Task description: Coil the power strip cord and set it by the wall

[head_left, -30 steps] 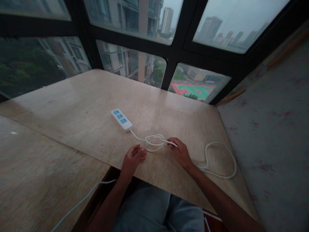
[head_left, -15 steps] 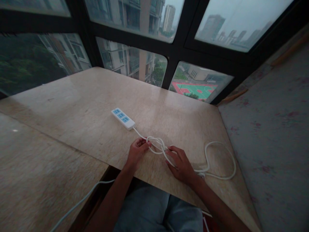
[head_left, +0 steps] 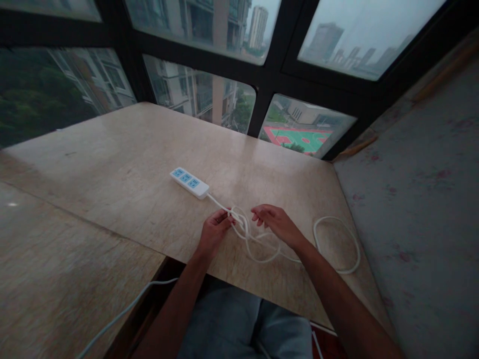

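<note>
The left hand [head_left: 215, 229] pinched the looped cord [head_left: 241, 220] near the strip [head_left: 189, 183] on the counter [head_left: 123, 149]; the right hand [head_left: 275, 218], loosely curled, seemed empty. Working the loops seemed underway; next called for a right-hand grip.

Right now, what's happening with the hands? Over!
Left hand pinching white cord. Right hand nearby, apparently empty. Cord loops overlap between hands; possible snag.

A stone counter [head_left: 112, 149] met dark window frames [head_left: 269, 80].
Outdoors, beyond the counter's far edge, lay a red-and-green sports court [head_left: 299, 139], a pale tower [head_left: 258, 27] and dark green trees [head_left: 30, 94]; a flower-patterned wall [head_left: 411, 199] rose along the counter's right edge.
</note>
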The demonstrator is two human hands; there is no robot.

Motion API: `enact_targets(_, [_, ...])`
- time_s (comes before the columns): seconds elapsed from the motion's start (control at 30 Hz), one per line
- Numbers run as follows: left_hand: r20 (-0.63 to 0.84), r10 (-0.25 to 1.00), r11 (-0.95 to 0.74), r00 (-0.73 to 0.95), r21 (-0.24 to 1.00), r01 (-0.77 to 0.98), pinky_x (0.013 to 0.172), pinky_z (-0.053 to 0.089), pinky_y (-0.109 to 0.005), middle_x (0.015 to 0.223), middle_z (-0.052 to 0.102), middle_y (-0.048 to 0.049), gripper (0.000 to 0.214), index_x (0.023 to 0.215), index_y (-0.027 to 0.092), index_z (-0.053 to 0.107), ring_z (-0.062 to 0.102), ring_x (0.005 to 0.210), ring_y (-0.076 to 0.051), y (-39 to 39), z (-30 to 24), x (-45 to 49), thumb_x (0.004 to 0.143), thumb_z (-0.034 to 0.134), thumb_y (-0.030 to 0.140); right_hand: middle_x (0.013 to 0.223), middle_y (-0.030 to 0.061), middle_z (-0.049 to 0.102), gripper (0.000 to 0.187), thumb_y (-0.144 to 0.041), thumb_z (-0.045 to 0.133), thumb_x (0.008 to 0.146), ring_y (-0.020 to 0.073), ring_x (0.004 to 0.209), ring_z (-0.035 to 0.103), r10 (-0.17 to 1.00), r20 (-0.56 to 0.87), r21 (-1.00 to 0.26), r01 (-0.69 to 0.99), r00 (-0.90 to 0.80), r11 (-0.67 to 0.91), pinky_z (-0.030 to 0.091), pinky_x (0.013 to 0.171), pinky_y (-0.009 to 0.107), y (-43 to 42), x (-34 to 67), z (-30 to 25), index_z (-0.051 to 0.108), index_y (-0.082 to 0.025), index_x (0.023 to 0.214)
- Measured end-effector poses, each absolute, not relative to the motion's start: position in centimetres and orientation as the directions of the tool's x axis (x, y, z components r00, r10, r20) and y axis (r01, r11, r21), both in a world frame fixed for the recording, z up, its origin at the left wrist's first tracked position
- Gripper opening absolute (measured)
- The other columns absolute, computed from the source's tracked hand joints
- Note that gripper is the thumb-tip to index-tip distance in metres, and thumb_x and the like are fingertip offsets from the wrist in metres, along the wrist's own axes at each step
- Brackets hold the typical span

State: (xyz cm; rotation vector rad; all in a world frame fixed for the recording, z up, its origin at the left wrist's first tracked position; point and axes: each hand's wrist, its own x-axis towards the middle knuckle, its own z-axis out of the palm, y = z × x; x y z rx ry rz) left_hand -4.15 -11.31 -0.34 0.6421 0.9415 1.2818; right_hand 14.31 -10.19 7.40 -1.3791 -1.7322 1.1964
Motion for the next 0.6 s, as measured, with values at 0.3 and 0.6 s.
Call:
enact_targets(0.3, [0.007, 1.000, -0.009, -0.013, 0.992, -0.130, 0.079, 0.050, -0.030, 0.085, 0.070, -0.0035, 0.023, 0.085, 0.019, 0.072, 0.064, 0.084, -0.019, -10.1, -0.1, -3.7, 0.074, 0.065, 0.038, 0.060, -0.0018, 0.059, 0.029, -0.045, 0.066, 0.075, 0.0086, 0.051, 0.049, 0.941, -0.176, -0.931, 0.359, -0.291, -0.063, 0.037, 0.050, 0.021, -10.0, 11.4, 6.6, 0.065, -0.016, 0.071])
enact_targets(0.6, [-0.250, 0.968, 0.248, 0.040, 0.907, -0.341, 0.049, 0.046, -0.022, 0.062, 0.063, -0.0016, 0.030, 0.089, 0.013, 0.069, 0.057, 0.052, -0.012, -10.8, 3.1, -3.6, 0.069, 0.066, 0.036, 0.072, 0.0020, 0.064, 0.026, -0.044, 0.065, 0.077, 0.0133, 0.062, 0.057, 0.998, -0.029, -0.965, 0.262, -0.053, -0.014, 0.045, 0.057, 0.025, -12.3, 11.2, 6.0, 0.063, -0.018, 0.080])
